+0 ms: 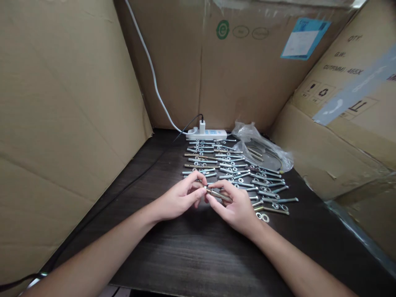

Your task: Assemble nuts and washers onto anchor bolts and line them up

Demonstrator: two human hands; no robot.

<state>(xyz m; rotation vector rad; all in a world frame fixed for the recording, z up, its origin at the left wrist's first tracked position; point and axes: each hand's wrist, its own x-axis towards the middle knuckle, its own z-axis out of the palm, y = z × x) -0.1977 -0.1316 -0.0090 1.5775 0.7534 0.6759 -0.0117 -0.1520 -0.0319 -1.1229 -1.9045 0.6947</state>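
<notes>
In front of the rows of hardware, my right hand point(236, 205) grips a brass-coloured sleeve anchor bolt point(221, 196), its fingers wrapped along the sleeve. The fingertips of my left hand point(182, 196) are pinched on the bolt's threaded end. Whether a nut or washer is also between those fingertips is hidden. Behind both hands lie rows of silver and brass-coloured anchor bolts point(201, 166) with loose washers and rings among them. Two flat washers point(265, 218) lie just right of my right hand.
A white power strip point(213, 134) with a plugged-in charger stands at the back of the dark table point(173, 255). A clear plastic bag point(283, 159) holds more metal parts. A black cable point(123, 189) runs down the left side. Cardboard boxes point(241, 82) wall in three sides.
</notes>
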